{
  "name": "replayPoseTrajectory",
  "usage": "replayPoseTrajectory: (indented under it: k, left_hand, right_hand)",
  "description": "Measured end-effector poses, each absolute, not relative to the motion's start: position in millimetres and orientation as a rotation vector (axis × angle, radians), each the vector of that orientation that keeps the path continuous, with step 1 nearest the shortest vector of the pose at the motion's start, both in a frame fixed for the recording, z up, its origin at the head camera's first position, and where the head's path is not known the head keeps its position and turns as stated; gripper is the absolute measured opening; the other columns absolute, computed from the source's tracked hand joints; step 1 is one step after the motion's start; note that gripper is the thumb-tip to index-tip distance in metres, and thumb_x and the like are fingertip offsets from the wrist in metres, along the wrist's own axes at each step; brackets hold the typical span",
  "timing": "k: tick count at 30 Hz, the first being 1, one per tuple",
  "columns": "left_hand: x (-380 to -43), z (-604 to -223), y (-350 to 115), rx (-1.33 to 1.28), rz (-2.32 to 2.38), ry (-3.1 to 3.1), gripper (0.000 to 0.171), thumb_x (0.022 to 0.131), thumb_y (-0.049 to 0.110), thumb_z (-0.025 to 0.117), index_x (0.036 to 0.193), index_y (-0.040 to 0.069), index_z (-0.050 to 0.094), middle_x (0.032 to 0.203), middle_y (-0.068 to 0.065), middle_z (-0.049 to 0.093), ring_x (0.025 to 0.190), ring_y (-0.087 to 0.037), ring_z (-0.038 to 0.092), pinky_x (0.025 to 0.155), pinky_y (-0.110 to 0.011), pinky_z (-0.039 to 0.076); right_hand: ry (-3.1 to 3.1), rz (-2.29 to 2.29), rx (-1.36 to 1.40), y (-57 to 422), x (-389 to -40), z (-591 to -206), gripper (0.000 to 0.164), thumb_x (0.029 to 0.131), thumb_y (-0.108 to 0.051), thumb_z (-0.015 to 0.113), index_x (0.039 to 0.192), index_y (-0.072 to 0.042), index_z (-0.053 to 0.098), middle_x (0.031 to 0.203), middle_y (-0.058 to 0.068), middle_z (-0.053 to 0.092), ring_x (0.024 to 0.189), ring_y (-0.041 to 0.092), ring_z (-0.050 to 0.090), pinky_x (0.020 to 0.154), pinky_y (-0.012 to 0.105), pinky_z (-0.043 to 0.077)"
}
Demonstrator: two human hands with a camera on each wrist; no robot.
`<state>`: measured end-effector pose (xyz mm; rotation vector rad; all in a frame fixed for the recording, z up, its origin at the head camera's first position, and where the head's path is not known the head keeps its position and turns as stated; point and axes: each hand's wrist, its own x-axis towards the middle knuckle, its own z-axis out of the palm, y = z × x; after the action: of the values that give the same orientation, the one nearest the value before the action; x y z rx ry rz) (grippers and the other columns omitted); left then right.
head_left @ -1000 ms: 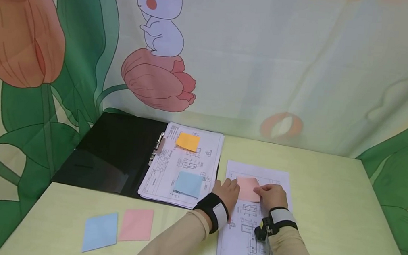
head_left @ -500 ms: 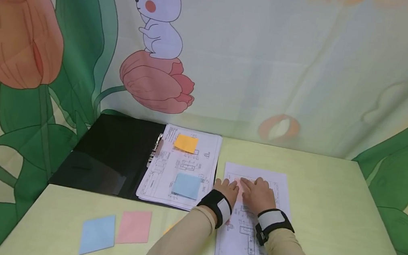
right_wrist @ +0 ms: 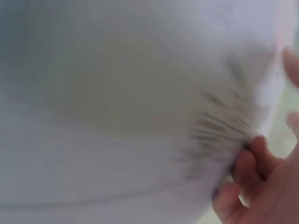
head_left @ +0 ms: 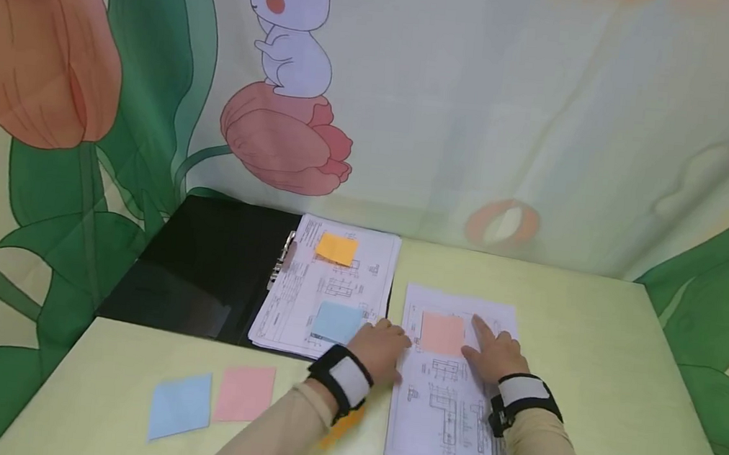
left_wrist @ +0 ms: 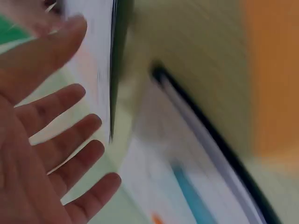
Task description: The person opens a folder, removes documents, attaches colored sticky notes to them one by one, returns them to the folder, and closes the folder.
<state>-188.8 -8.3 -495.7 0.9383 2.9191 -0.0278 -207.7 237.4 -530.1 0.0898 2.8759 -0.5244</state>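
A stack of printed drawing sheets (head_left: 414, 434) lies at the right, with a pink sticky note (head_left: 442, 334) flat on its upper part. My right hand (head_left: 498, 356) rests on these sheets just right of the note, index finger extended and the other fingers bent. In the right wrist view its fingers (right_wrist: 250, 170) are loosely bent over the paper. Between the sheets and the black binder (head_left: 204, 271), my left hand (head_left: 379, 352) holds nothing. The left wrist view shows its fingers (left_wrist: 74, 158) spread and straight.
More drawings (head_left: 278, 321) sit in the open binder, bearing an orange note (head_left: 336, 249) and a blue note (head_left: 337, 322). A blue pad (head_left: 180, 406) and a pink pad (head_left: 244, 393) lie at front left. An orange pad (head_left: 342, 429) is partly hidden by my left forearm.
My right hand held the pink note's edge, pressed across it, then shifted right off it, uncovering it. My left hand has moved left off the sheets.
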Motion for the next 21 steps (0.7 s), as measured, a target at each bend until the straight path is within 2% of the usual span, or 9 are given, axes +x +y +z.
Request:
replayPoseTrajectory:
  k: [2,5,7,8,13,18,21]
  left_hand:
    - [-184.4,-495.1,-41.8,0.929,0.099,2.906,0.054,0.067,0.044,0.078,0.112,0.019,0.063,0.111,-0.001,0.058,0.103,-0.021,0.049,0.085,-0.038,0.043]
    - [-170.9,-499.2,-87.5,0.930,0.128,2.845,0.059,0.061,0.047,0.081,0.110,0.017,0.063,0.100,-0.002,0.056,0.092,-0.021,0.048,0.079,-0.037,0.044]
    - [-161.0,-508.6,-108.2,0.936,0.141,2.795,0.066,0.059,0.049,0.081,0.112,0.016,0.062,0.097,-0.001,0.055,0.089,-0.019,0.046,0.078,-0.036,0.043]
    - [-157.4,-513.8,-115.3,0.934,0.159,2.779,0.068,0.058,0.049,0.081,0.113,0.015,0.062,0.096,-0.001,0.054,0.087,-0.019,0.045,0.078,-0.035,0.043]
    - [-149.2,-529.5,-129.7,0.837,0.375,2.755,0.046,0.063,0.037,0.084,0.098,0.017,0.061,0.089,0.002,0.044,0.085,-0.018,0.038,0.075,-0.033,0.038]
    - [-147.4,-530.9,-131.8,0.695,0.505,2.735,0.029,0.067,0.028,0.082,0.077,0.020,0.056,0.082,0.002,0.041,0.083,-0.020,0.037,0.070,-0.034,0.035]
    - [-145.5,-530.6,-133.0,0.634,0.554,2.751,0.026,0.071,0.026,0.080,0.070,0.021,0.055,0.076,0.002,0.041,0.079,-0.019,0.037,0.066,-0.031,0.034]
  right_hand:
    - [2.872,-0.699,0.066,243.3,-208.3,-525.1,0.076,0.094,-0.042,0.048,0.148,-0.008,0.009,0.117,0.037,0.045,0.103,0.048,0.048,0.081,0.056,0.042]
    - [2.840,-0.993,0.057,247.3,-200.3,-510.6,0.081,0.094,-0.046,0.045,0.148,-0.005,0.000,0.096,0.027,0.052,0.083,0.037,0.053,0.071,0.044,0.045]
    - [2.804,-1.131,0.057,244.2,-188.9,-500.8,0.082,0.093,-0.050,0.044,0.149,-0.008,0.002,0.084,0.015,0.047,0.073,0.026,0.046,0.061,0.035,0.039]
    - [2.775,-1.188,0.059,240.6,-181.8,-496.5,0.082,0.092,-0.053,0.044,0.149,-0.010,0.003,0.083,0.011,0.043,0.072,0.023,0.042,0.059,0.033,0.035]
    - [2.680,-1.313,0.015,207.7,-143.2,-486.6,0.072,0.092,-0.049,0.049,0.147,-0.013,0.019,0.092,0.008,0.040,0.081,0.020,0.040,0.064,0.030,0.034]
    - [2.668,-1.360,-0.126,168.6,-110.3,-497.7,0.051,0.090,-0.028,0.061,0.134,-0.010,0.044,0.084,0.002,0.046,0.076,0.017,0.043,0.061,0.025,0.037]
    - [2.708,-1.287,-0.271,144.7,-94.0,-507.2,0.044,0.087,-0.025,0.065,0.126,-0.008,0.054,0.082,-0.003,0.046,0.078,0.016,0.043,0.065,0.025,0.037]
